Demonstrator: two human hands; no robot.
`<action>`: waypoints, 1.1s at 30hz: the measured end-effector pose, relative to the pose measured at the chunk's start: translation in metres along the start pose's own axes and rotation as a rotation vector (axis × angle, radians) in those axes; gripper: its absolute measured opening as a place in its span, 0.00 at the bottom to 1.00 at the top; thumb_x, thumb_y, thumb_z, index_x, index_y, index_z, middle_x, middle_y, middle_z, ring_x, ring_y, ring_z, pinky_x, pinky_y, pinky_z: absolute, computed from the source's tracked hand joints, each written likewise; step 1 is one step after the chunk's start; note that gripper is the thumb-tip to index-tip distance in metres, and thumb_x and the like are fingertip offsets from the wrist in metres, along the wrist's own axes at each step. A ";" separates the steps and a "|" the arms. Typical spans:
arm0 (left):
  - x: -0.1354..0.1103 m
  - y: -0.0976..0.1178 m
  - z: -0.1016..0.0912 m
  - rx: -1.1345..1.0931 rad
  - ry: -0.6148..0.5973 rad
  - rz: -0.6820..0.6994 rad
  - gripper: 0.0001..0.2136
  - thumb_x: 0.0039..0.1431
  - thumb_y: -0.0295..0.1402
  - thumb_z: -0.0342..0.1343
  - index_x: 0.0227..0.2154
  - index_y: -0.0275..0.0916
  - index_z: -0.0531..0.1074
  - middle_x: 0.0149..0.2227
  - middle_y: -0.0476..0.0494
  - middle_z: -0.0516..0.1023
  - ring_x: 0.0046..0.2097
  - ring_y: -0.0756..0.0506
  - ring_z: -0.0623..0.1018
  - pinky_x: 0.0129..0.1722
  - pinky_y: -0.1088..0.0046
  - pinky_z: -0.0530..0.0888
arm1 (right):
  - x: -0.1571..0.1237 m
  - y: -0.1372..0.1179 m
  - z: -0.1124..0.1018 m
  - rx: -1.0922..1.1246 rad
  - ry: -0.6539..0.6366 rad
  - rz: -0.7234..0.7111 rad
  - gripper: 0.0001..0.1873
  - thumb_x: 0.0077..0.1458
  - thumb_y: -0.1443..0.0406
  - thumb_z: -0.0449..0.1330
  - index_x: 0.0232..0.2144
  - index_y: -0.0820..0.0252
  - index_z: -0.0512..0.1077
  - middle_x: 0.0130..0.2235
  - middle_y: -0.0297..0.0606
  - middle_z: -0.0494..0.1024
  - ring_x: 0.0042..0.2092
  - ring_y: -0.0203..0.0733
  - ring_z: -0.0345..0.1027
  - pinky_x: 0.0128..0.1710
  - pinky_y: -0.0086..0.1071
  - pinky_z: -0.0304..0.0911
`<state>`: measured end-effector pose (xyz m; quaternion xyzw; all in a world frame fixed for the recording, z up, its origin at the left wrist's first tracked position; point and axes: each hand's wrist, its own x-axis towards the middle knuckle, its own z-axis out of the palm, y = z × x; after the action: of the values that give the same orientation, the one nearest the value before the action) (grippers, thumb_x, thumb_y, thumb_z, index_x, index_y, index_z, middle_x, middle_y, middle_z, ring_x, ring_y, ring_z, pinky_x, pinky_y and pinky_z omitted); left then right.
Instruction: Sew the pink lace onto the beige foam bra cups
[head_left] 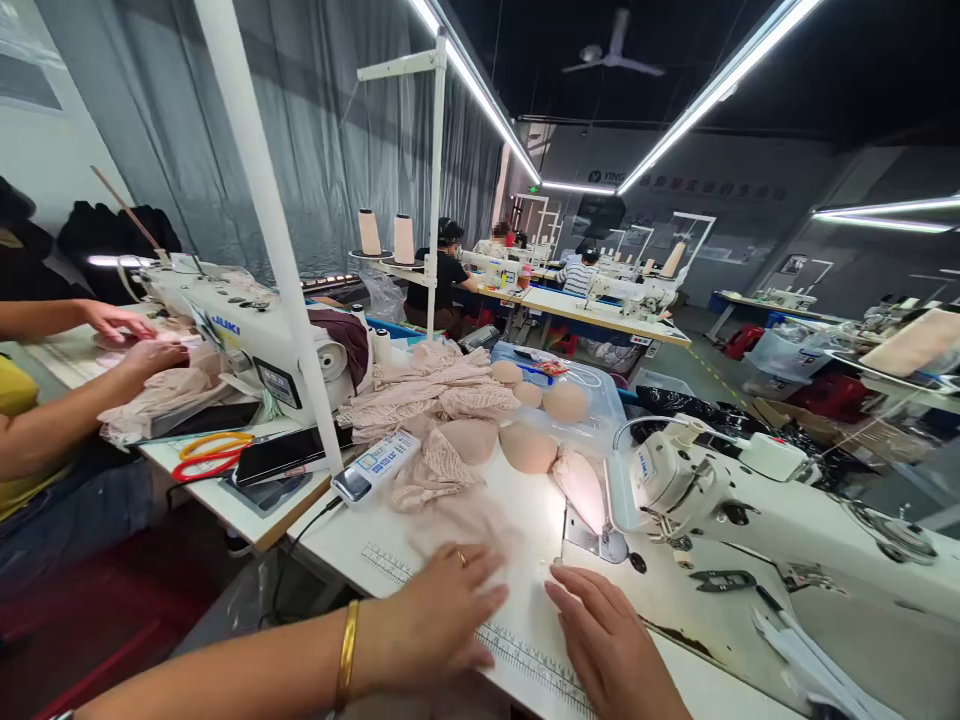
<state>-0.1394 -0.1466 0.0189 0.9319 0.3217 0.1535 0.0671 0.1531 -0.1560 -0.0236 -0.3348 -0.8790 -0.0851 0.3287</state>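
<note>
My left hand [435, 615], with a gold bangle and a ring, is over the front of the white sewing table, its fingers apart and smeared by motion. Just beyond its fingertips lies a blurred piece of sheer beige fabric [469, 520], joined to or lying against beige lace [439, 475]; whether the hand touches it I cannot tell. My right hand [604, 630] hovers or rests near the printed ruler [525, 660], fingers stretched out, holding nothing visible. Ahead of it, a beige bra cup piece [581, 485] lies beside the needle area of the sewing machine [735, 490].
Beige bra cups [529, 447] and a heap of lace pieces [427, 390] lie at the back, by a clear plastic tray [600, 400]. Thread snips [724, 580] sit on the machine bed. A labelled device [379, 465] stands left. A co-worker's hands [142, 345] handle fabric nearby.
</note>
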 end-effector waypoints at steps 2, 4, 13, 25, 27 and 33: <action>-0.006 0.021 0.016 -0.141 -0.066 0.157 0.19 0.68 0.46 0.60 0.53 0.39 0.74 0.63 0.37 0.74 0.63 0.34 0.72 0.65 0.52 0.65 | 0.013 -0.016 -0.002 0.089 -0.037 0.058 0.23 0.66 0.74 0.53 0.60 0.54 0.70 0.57 0.45 0.79 0.56 0.51 0.72 0.53 0.44 0.73; -0.006 0.029 0.018 -0.346 -0.098 0.287 0.11 0.70 0.43 0.58 0.37 0.41 0.77 0.54 0.44 0.81 0.55 0.40 0.79 0.64 0.59 0.68 | 0.018 -0.023 -0.002 0.178 -0.062 0.159 0.23 0.67 0.73 0.54 0.61 0.52 0.68 0.56 0.45 0.78 0.55 0.51 0.72 0.53 0.45 0.73; 0.031 -0.017 0.015 -0.160 0.084 -0.454 0.15 0.60 0.36 0.64 0.47 0.37 0.74 0.49 0.36 0.78 0.53 0.32 0.75 0.53 0.52 0.70 | 0.007 -0.016 0.002 0.443 -0.155 0.602 0.30 0.62 0.66 0.64 0.64 0.50 0.65 0.56 0.44 0.74 0.57 0.54 0.67 0.59 0.50 0.66; 0.057 -0.014 0.008 -0.783 0.201 -0.544 0.09 0.54 0.36 0.60 0.38 0.40 0.74 0.35 0.48 0.73 0.39 0.42 0.73 0.41 0.66 0.68 | 0.054 -0.013 -0.005 0.929 -0.129 0.927 0.12 0.58 0.56 0.64 0.34 0.56 0.69 0.30 0.29 0.63 0.34 0.40 0.58 0.35 0.34 0.54; 0.060 -0.017 0.010 -0.842 0.196 -0.540 0.08 0.53 0.38 0.62 0.30 0.40 0.71 0.34 0.47 0.72 0.39 0.42 0.72 0.40 0.67 0.67 | 0.051 -0.014 -0.011 1.025 -0.097 0.940 0.16 0.58 0.52 0.66 0.33 0.56 0.67 0.31 0.29 0.63 0.35 0.40 0.56 0.35 0.33 0.53; 0.068 -0.007 0.015 -1.267 0.184 -0.453 0.16 0.60 0.46 0.61 0.32 0.41 0.62 0.41 0.45 0.74 0.44 0.43 0.72 0.43 0.69 0.68 | 0.046 -0.014 -0.015 1.143 -0.048 0.981 0.23 0.58 0.48 0.69 0.32 0.55 0.63 0.32 0.29 0.65 0.35 0.39 0.56 0.36 0.31 0.52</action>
<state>-0.0876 -0.0995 0.0199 0.6054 0.3613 0.3731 0.6031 0.1262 -0.1471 0.0185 -0.4670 -0.5432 0.5477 0.4324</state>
